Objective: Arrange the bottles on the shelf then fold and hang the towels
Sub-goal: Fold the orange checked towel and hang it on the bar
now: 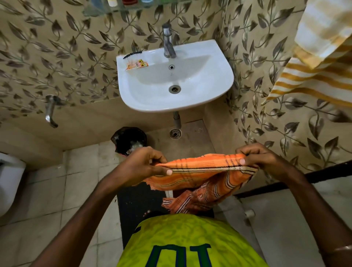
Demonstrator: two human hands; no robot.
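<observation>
Fingers of both hands pinch one orange towel; one striped towel hangs

An orange towel with dark and pale stripes is held stretched out flat at waist height, its upper edge pinched at each end, the lower part hanging in loose folds. A second towel, striped yellow and white, hangs at the upper right against the wall. The bottoms of several bottles stand on a glass shelf at the top edge.
</observation>
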